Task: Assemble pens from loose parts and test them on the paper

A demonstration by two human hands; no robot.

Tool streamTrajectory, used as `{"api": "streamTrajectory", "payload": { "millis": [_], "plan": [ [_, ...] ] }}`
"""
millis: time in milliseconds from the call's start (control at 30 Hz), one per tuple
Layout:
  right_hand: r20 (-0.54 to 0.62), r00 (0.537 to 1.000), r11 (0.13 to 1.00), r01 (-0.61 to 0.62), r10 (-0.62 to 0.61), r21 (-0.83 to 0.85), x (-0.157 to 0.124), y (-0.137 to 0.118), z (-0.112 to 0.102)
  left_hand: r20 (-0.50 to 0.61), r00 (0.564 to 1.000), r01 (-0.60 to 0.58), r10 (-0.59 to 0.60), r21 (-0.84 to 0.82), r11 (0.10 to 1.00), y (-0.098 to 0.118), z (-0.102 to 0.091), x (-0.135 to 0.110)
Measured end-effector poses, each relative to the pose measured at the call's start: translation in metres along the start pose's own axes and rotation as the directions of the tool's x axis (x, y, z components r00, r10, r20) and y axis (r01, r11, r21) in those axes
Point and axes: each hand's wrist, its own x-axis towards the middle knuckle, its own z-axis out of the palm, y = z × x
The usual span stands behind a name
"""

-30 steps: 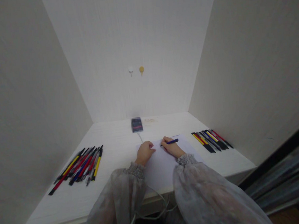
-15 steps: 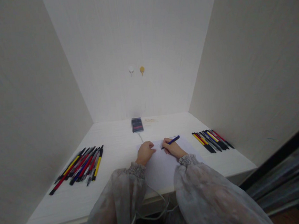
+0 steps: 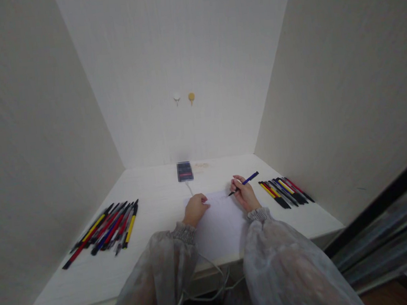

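Note:
My right hand (image 3: 244,195) grips a blue pen (image 3: 251,178), its black tip pointing down and left toward the top of a white sheet of paper (image 3: 220,230). The hand looks slightly raised, and I cannot tell whether the tip touches the sheet. Faint marks run along the paper's upper part. On the sheet's upper left side rests my left hand (image 3: 195,210), holding nothing, with a gap between its thumb and forefinger.
A loose pile of pens (image 3: 106,231) lies on the left of the white desk (image 3: 157,190). Several pens (image 3: 286,192) form a row at the right. A phone (image 3: 184,171) with a cable lies at the back. Two hooks (image 3: 191,97) hang on the wall.
My right hand has moved right and up with the pen, and its fingers have turned more upright. My left hand stays on the paper. The whole view has shifted slightly.

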Motion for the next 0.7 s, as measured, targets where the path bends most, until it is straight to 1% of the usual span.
{"api": "streamTrajectory", "payload": {
  "millis": [100, 167, 200, 267, 367, 433, 500, 567, 700],
  "plan": [
    [0.052, 0.995, 0.985, -0.097, 0.090, 0.141, -0.002, -0.012, -0.004, -0.010, 1.000, -0.023, 0.023, 0.010, 1.000, -0.001, 0.001, 0.000],
    [0.106, 0.988, 0.976, -0.134, 0.117, 0.173, -0.005, -0.018, -0.007, -0.014, 0.999, -0.035, 0.035, 0.013, 0.999, -0.002, 0.001, 0.000],
    [0.123, 0.986, 0.977, -0.128, 0.108, 0.168, -0.006, -0.021, -0.008, -0.011, 0.999, -0.035, 0.035, 0.012, 0.999, -0.002, 0.000, 0.000],
    [0.136, 0.988, 0.989, -0.091, 0.075, 0.116, -0.009, -0.024, -0.008, -0.004, 1.000, -0.027, 0.027, 0.009, 1.000, -0.001, 0.000, 0.000],
    [0.114, 0.993, 0.997, -0.018, 0.027, -0.073, -0.012, -0.025, -0.006, 0.005, 1.000, -0.015, 0.015, 0.003, 1.000, 0.000, -0.002, -0.001],
    [0.098, 0.995, 0.976, 0.019, 0.003, -0.218, -0.013, -0.026, -0.004, 0.010, 1.000, -0.007, 0.007, 0.003, 1.000, 0.001, -0.002, -0.001],
    [0.099, 0.995, 0.952, 0.036, -0.006, -0.304, -0.014, -0.027, -0.003, 0.012, 1.000, -0.004, 0.004, 0.006, 1.000, 0.001, -0.003, -0.002],
    [0.106, 0.994, 0.945, 0.038, -0.003, -0.326, -0.015, -0.028, -0.002, 0.007, 1.000, -0.014, 0.014, 0.005, 1.000, 0.001, -0.003, -0.002],
    [0.111, 0.994, 0.949, 0.013, 0.023, -0.314, -0.016, -0.028, -0.002, -0.006, 1.000, -0.030, 0.030, -0.001, 1.000, -0.002, 0.000, 0.000]
  ]
}}
